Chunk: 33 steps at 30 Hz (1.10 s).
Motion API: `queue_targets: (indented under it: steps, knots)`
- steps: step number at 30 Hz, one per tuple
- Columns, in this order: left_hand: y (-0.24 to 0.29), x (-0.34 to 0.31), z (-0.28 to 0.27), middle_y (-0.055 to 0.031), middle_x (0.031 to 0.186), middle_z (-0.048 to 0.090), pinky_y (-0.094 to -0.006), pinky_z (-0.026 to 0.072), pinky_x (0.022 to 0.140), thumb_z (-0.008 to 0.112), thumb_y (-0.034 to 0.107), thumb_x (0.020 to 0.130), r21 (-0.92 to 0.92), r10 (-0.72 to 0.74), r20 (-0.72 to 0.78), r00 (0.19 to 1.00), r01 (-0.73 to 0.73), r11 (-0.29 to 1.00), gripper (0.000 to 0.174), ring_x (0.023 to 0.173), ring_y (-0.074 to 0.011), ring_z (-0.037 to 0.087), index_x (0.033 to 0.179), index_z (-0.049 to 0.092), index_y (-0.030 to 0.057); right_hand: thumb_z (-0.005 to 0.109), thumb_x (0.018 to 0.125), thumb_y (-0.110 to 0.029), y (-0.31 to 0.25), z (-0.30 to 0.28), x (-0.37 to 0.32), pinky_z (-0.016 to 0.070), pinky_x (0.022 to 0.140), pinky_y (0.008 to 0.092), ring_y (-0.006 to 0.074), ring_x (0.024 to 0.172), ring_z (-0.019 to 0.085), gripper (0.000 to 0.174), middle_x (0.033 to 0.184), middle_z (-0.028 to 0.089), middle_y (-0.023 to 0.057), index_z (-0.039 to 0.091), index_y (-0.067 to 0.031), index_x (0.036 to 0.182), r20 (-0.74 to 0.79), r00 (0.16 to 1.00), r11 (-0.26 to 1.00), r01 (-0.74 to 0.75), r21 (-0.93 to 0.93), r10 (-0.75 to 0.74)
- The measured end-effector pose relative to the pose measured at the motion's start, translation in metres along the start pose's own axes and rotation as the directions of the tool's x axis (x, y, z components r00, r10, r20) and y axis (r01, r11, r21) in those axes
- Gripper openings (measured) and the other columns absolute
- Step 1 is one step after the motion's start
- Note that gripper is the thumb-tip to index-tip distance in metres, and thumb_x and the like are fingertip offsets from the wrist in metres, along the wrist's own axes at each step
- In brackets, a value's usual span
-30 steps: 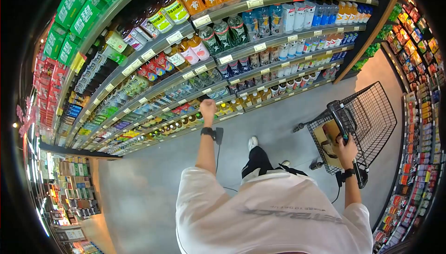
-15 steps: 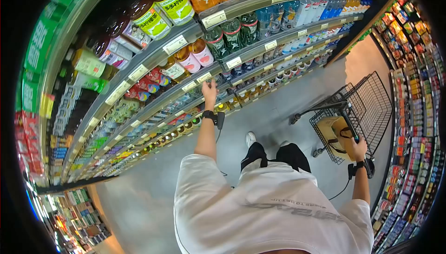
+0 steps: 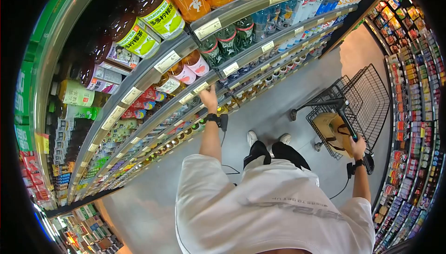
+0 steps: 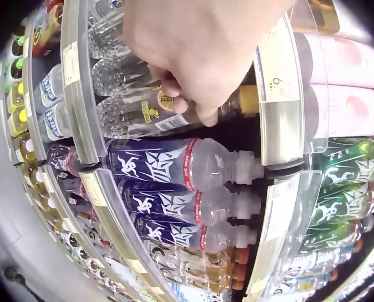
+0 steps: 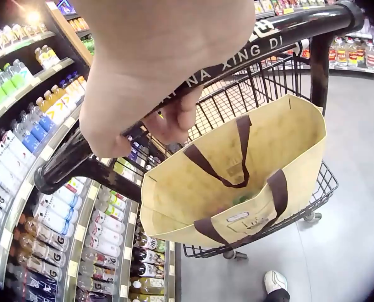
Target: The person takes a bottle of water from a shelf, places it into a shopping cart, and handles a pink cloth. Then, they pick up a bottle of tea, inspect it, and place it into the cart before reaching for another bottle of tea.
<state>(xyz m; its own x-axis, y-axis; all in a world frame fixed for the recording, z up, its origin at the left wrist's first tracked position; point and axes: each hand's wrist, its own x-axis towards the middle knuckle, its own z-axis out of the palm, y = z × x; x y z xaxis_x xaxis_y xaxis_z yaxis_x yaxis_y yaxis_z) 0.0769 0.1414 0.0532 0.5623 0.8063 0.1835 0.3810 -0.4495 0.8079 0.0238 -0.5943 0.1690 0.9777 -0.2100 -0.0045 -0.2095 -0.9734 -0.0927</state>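
Note:
In the left wrist view my left hand (image 4: 193,47) reaches over a shelf edge, its fingers curled around a clear drink bottle (image 4: 133,113) with a yellow cap and a small yellow figure on its label. Similar clear bottles lie beside it, partly behind the hand. Blue-labelled bottles (image 4: 152,165) stand in the neighbouring row. From the head view, the left hand (image 3: 209,97) is at a middle shelf, below pink-labelled bottles (image 3: 189,70). My right hand (image 5: 155,69) grips the black handle (image 5: 237,63) of a shopping cart (image 3: 369,94).
Inside the cart is a tan shopping bag (image 5: 306,151) with dark brown straps, its top gaping. Drink shelves with price rails (image 3: 165,61) run along the left. Another stocked shelf (image 3: 409,114) lines the right. Grey floor (image 3: 153,179) lies between them, under my shoes.
My left hand has moved in to the shelf at the clear bottles, and the shelves look nearer. My feet have come side by side. The right hand keeps hold of the cart handle.

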Motion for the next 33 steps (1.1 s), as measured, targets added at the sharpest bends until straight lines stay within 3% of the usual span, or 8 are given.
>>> queue_targets:
  steps: [3,10,13,19,25,28,31,33]
  knots:
    - [0.012,-0.007,0.002,-0.016,0.064,0.066,-0.0434,0.0499,0.064,0.079,0.033,0.086,-0.088,-0.044,-0.052,0.998,0.039,0.995,0.044,0.058,-0.032,0.063,0.074,0.062,-0.0059,0.066,0.084,-0.042,-0.003,0.003,0.003,0.0526,0.084,0.0471,0.0394,0.093,0.068,0.048,0.096,0.071,0.021,0.068,-0.0094,0.119,0.063,0.997,0.999,-0.049,-0.002,0.05]
    - [-0.004,-0.004,0.009,-0.0196,0.07,0.069,-0.0455,0.0521,0.069,0.075,0.035,0.087,0.015,-0.116,-0.001,0.993,0.116,0.993,0.041,0.067,-0.0393,0.067,0.079,0.066,-0.0044,0.065,0.084,-0.043,-0.023,-0.011,0.008,0.0521,0.087,0.0473,0.0405,0.096,0.067,0.052,0.101,0.071,0.0224,0.067,-0.0094,0.123,0.111,0.991,0.997,-0.079,0.002,0.079]
    - [-0.017,0.008,0.014,-0.0215,0.076,0.071,-0.0458,0.0523,0.072,0.076,0.033,0.087,-0.165,-0.027,-0.044,0.999,0.02,0.986,0.038,0.072,-0.0418,0.068,0.089,0.071,-0.0044,0.065,0.084,-0.044,-0.018,-0.008,0.008,0.0519,0.087,0.0479,0.0409,0.096,0.067,0.054,0.1,0.071,0.0229,0.067,-0.0091,0.125,0.067,0.995,0.998,-0.067,0.0,0.067]
    - [0.007,0.004,-0.001,-0.0248,0.087,0.072,-0.0454,0.0515,0.077,0.08,0.027,0.083,0.066,0.217,-0.254,0.943,-0.207,0.976,0.039,0.081,-0.0448,0.068,0.1,0.07,-0.006,0.065,0.081,-0.044,-0.024,-0.007,0.009,0.0544,0.079,0.0472,0.0396,0.088,0.069,0.052,0.093,0.072,0.0203,0.068,-0.0116,0.121,0.018,0.999,0.999,-0.041,-0.001,0.041]
    - [-0.017,-0.006,0.01,-0.0211,0.076,0.07,-0.0445,0.0527,0.07,0.082,0.023,0.082,-0.112,-0.02,0.033,0.999,0.024,0.993,0.041,0.074,-0.0361,0.07,0.102,0.067,-0.0094,0.063,0.082,-0.044,-0.021,-0.004,0.008,0.0544,0.078,0.0478,0.0396,0.086,0.07,0.051,0.091,0.072,0.0213,0.068,-0.0103,0.12,-0.005,0.999,0.999,-0.04,0.001,0.04]
    - [-0.013,-0.007,0.008,-0.02,0.073,0.069,-0.0431,0.0531,0.067,0.079,0.018,0.084,-0.334,-0.153,0.057,0.987,0.163,0.928,0.035,0.068,-0.0307,0.07,0.101,0.067,-0.0099,0.063,0.082,-0.044,-0.014,0.003,0.008,0.0544,0.079,0.047,0.0389,0.087,0.07,0.051,0.093,0.072,0.0208,0.068,-0.0099,0.12,-0.018,0.999,1.0,-0.028,-0.007,0.028]
    - [-0.038,0.017,0.012,-0.0151,0.089,0.072,-0.039,0.0537,0.068,0.072,0.006,0.089,-0.269,-0.17,-0.003,0.985,0.163,0.949,0.03,0.07,-0.0259,0.069,0.112,0.063,-0.01,0.063,0.081,-0.043,-0.01,0.005,0.011,0.0544,0.079,0.0464,0.0382,0.087,0.07,0.051,0.094,0.072,0.0203,0.068,-0.0096,0.12,-0.031,0.999,1.0,-0.02,-0.01,0.02]
    - [-0.053,0.027,0.025,-0.0162,0.092,0.072,-0.0373,0.0528,0.062,0.069,0.003,0.089,-0.138,0.239,-0.127,0.963,-0.256,0.957,0.026,0.067,-0.0245,0.069,0.11,0.063,-0.01,0.064,0.081,-0.043,-0.014,0.003,0.009,0.0544,0.079,0.0463,0.038,0.087,0.07,0.051,0.094,0.072,0.02,0.068,-0.0094,0.119,-0.016,1.0,1.0,-0.025,0.0,0.025]
